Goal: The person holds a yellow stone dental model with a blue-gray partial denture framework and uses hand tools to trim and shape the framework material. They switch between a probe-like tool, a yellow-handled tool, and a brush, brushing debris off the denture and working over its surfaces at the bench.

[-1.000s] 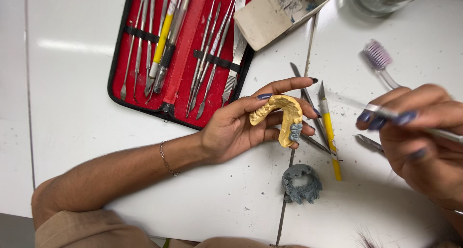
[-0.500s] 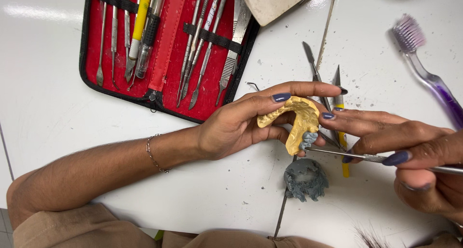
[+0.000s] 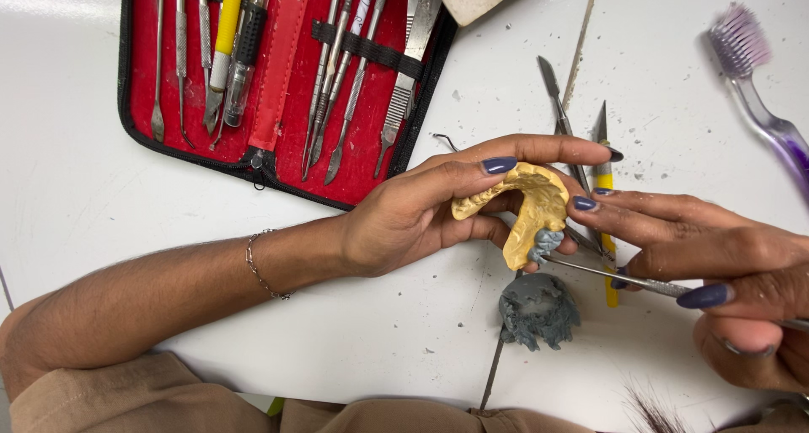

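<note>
A white tabletop (image 3: 101,205) carries an open red instrument case (image 3: 282,79) and a grey wax lump (image 3: 538,311). The left hand (image 3: 413,218) pinches a yellow horseshoe-shaped dental cast (image 3: 527,205), its arch pointing right. The right hand (image 3: 725,273), closed on a thin metal carving tool (image 3: 615,275), lays its tip leftward against the cast's grey wax.

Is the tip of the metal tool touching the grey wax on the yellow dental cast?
Touching. The head view shows the metal tool in the right hand with its tip meeting the grey wax on the yellow cast.
</note>
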Demonstrator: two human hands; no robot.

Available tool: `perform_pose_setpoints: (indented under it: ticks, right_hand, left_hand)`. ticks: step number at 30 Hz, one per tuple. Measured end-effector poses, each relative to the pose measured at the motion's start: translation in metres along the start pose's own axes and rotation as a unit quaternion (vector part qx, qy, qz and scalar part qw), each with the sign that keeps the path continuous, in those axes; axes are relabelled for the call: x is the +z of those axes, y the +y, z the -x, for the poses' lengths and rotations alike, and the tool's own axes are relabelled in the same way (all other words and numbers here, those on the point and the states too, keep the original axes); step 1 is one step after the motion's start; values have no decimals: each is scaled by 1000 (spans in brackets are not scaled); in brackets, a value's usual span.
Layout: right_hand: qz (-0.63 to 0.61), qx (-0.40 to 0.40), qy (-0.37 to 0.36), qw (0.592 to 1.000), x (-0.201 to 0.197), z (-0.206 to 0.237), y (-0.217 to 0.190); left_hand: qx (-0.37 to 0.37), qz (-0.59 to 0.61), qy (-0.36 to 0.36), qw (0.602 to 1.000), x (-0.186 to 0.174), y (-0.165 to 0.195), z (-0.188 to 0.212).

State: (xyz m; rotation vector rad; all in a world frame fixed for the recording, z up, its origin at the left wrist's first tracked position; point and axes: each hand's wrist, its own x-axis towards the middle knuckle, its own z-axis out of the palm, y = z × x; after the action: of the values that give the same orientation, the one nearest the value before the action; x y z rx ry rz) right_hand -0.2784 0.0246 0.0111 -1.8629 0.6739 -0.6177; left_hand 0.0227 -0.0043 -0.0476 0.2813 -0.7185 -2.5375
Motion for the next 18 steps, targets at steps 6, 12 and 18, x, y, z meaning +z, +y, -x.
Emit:
perform_pose_setpoints:
  ticks: [6,12,18]
  right_hand:
    - [106,-9,-92,990,-10,-1,5]
    - [77,-16,-74,994,-6,1,5]
    - [97,-13,-87,991,-8,-1,4]
  left_hand:
    - [0,-5,-8,1000,-2,-2,1]
    - [1,-12,-9,1000,-4,-4,1]
    - [4,-12,-9,1000,-3,-5,1]
